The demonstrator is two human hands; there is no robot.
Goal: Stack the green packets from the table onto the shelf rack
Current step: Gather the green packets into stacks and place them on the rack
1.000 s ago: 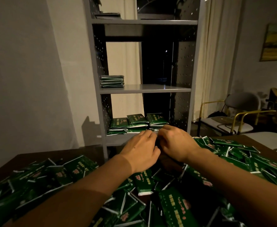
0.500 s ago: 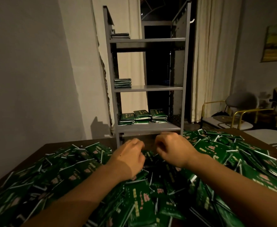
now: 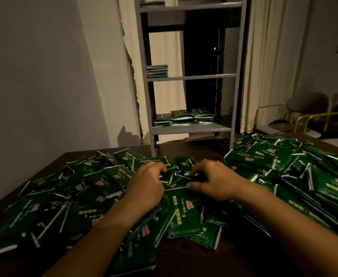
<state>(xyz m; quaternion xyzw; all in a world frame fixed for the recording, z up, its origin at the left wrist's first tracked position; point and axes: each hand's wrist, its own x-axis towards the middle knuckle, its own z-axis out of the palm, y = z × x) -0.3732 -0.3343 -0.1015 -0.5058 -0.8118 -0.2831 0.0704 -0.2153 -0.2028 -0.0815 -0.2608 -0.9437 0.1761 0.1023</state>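
Observation:
A big loose pile of green packets [image 3: 96, 182] covers the dark table [image 3: 186, 149]. My left hand [image 3: 146, 182] lies on the middle of the pile, fingers curled over a packet's edge and thumb hidden. My right hand [image 3: 212, 181] is beside it and pinches a dark green packet [image 3: 184, 177] between thumb and curled fingers. Behind the table stands the grey shelf rack [image 3: 192, 129]. Three short stacks of packets [image 3: 182, 117] sit on its lower shelf and one stack [image 3: 157, 70] sits on the middle shelf's left end.
A pale wall is on the left, and curtains [image 3: 268, 62] hang behind and beside the rack. Chairs with gold metal frames [image 3: 302, 112] stand at the right. The right half of the middle shelf holds nothing.
Both hands have come down and back from the rack's lower shelf onto the pile on the table. The view has pulled away from the rack.

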